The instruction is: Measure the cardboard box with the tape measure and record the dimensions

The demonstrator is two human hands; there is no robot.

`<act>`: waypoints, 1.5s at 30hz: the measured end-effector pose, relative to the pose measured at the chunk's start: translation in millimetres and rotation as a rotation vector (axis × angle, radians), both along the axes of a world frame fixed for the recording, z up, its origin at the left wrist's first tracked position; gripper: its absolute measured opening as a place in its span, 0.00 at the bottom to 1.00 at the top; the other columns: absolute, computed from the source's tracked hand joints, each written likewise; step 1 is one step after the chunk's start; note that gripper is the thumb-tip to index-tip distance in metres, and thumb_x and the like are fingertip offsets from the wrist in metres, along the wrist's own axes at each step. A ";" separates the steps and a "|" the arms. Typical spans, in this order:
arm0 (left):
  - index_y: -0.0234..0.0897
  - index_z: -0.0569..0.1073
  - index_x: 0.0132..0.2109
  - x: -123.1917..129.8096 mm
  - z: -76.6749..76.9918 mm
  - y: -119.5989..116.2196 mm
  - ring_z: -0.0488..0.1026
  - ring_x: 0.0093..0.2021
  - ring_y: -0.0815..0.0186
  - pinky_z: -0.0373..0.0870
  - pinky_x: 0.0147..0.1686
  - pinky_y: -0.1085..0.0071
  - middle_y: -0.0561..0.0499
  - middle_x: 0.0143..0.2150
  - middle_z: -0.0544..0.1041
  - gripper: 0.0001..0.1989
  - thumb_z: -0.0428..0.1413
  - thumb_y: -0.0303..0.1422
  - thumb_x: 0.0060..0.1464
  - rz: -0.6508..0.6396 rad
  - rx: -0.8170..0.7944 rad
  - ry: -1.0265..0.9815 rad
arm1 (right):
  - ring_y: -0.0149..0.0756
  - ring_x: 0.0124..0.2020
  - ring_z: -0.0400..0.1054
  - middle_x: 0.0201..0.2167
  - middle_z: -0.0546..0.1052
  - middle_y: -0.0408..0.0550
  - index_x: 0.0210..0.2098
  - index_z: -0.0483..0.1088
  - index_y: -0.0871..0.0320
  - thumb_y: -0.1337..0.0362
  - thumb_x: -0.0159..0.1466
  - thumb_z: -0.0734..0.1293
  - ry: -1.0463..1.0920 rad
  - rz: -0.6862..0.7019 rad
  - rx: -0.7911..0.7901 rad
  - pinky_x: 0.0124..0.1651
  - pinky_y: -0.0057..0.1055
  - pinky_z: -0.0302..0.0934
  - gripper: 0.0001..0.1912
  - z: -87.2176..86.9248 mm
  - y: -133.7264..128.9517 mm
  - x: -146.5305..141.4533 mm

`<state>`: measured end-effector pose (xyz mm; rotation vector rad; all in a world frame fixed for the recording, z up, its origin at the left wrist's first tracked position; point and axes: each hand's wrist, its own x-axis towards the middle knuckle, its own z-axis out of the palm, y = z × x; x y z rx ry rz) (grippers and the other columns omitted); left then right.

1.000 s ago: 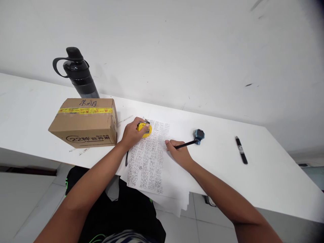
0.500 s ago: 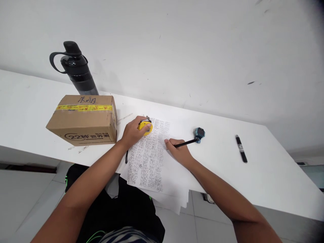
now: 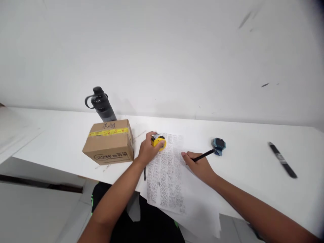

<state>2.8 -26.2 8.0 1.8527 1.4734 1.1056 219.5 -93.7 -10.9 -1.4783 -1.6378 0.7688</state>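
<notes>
My left hand point(image 3: 149, 148) is wrapped round a yellow tape measure point(image 3: 159, 142) at the upper left part of a densely written sheet point(image 3: 164, 179). A black pen point(image 3: 204, 155) is gripped in my right hand point(image 3: 199, 165), at the right side of the writing, its upper end pointing right. The pen's tip is hidden by my fingers. More white sheets point(image 3: 202, 206) lie under the written one and hang over the table's front edge.
A cardboard box point(image 3: 108, 143) with yellow tape stands left of my left hand, a dark bottle point(image 3: 103, 104) behind it. A blue watch point(image 3: 219, 145) lies beyond the pen's end. Another black pen point(image 3: 282, 160) rests farther right. The wall rises behind the white table point(image 3: 243, 168).
The view has shifted, so everything appears farther right and lower. Both hands keep their holds, the left on the tape measure, the right on the pen.
</notes>
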 end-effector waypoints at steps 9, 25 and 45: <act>0.44 0.63 0.53 -0.5 2.9 -4.5 0.74 0.36 0.64 0.67 0.34 0.70 0.53 0.36 0.75 0.26 0.59 0.46 0.50 0.016 -0.030 -0.021 | 0.28 0.19 0.46 0.16 0.48 0.37 0.19 0.43 0.55 0.46 0.64 0.57 -0.066 0.029 -0.008 0.23 0.28 0.42 0.27 -1.9 1.2 -1.2; 0.41 0.60 0.51 1.2 -8.1 4.6 0.72 0.34 0.66 0.66 0.33 0.71 0.53 0.35 0.72 0.30 0.62 0.47 0.46 0.070 -0.011 -0.087 | 0.28 0.19 0.47 0.16 0.50 0.38 0.18 0.45 0.55 0.47 0.65 0.57 -0.088 -0.026 0.041 0.23 0.28 0.43 0.27 -0.6 1.3 1.5; 0.41 0.59 0.50 2.6 -8.1 7.4 0.71 0.33 0.66 0.64 0.31 0.73 0.53 0.35 0.71 0.30 0.61 0.48 0.46 0.042 -0.004 -0.071 | 0.28 0.19 0.48 0.15 0.51 0.38 0.16 0.48 0.55 0.47 0.65 0.58 -0.020 0.011 0.016 0.22 0.28 0.45 0.28 5.4 -1.5 1.6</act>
